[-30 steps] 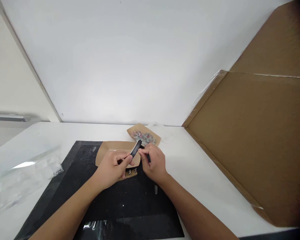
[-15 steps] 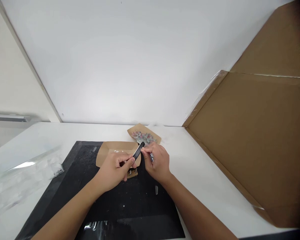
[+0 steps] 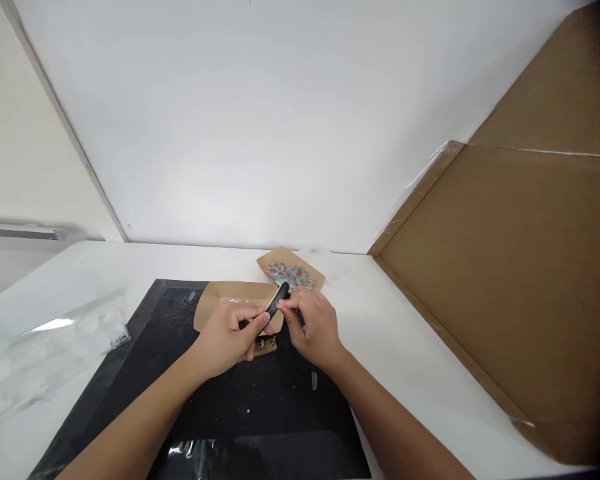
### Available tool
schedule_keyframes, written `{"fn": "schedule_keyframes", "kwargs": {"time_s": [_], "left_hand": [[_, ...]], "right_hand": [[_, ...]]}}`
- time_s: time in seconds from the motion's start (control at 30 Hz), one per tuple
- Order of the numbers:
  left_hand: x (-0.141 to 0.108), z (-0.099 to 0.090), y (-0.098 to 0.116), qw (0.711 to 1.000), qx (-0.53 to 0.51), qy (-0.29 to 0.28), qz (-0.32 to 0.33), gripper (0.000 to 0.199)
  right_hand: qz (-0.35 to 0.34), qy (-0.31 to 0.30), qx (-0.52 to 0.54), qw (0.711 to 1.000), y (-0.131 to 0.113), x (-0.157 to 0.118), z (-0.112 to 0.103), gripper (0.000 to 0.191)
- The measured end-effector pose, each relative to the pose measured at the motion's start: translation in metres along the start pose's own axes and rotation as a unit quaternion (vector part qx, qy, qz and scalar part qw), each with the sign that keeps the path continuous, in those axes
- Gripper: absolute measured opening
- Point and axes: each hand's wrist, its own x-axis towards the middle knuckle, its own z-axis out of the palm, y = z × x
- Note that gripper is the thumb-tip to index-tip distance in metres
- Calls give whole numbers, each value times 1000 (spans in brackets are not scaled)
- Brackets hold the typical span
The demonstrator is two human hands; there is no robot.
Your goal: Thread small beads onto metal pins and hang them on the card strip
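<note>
"What's hidden?"
"One end of the strip (image 3: 279, 300) in the left hand (image 3: 231, 335), and part of the tray (image 3: 213, 297) by the mat's (image 3: 250, 393) far edge"
"Cut off?"
"The bag (image 3: 55, 357), toward the table's (image 3: 360, 320) left edge"

White table (image 3: 365, 307), as before you

Landmark: one black mat (image 3: 280, 400), flat beneath your forearms. At the mat's left edge: one clear plastic bag (image 3: 45, 360). Beyond the mat's far edge: one brown tray (image 3: 281, 254). Right of the mat: one upright cardboard panel (image 3: 505, 267).

Bright diffuse light, glare on clear plastic bag (image 3: 50, 363), soft detail, darkened right edge
</note>
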Motion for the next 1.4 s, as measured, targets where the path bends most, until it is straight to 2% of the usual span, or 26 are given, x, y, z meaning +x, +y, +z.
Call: {"fn": "schedule_keyframes", "kwargs": {"time_s": [0.13, 0.33, 0.53, 0.67, 0.87, 1.07, 1.2, 1.3, 1.4], "left_hand": [[1, 0, -1, 1000, 12, 2, -3, 45], [2, -1, -2, 999, 41, 18, 22, 44], [1, 0, 2, 998, 51, 10, 32, 44], [0, -3, 6, 997, 62, 13, 51, 42], [0, -3, 3, 995, 75, 27, 64, 42], [1, -3, 4, 993, 82, 26, 76, 43], [1, -2, 4, 994, 76, 28, 69, 41], [0, -1, 1, 994, 87, 22, 58, 41], [0, 0, -1, 995, 89, 17, 47, 41]], "right_hand": [[16, 27, -28, 999, 4, 0, 2, 19], [-40, -10, -3, 999, -1, -1, 4, 16], [0, 55, -18, 998, 0, 0, 5, 17], [-32, 27, -17, 999, -7, 1, 7, 17], [9, 55, -50, 997, -6, 3, 7, 18], [-53, 32, -47, 997, -13, -1, 8, 14], [-1, 52, -78, 996, -10, 2, 6, 19], [35, 44, -50, 997, -3, 3, 3, 19], [34, 28, -19, 999, 0, 1, 2, 19]]}}
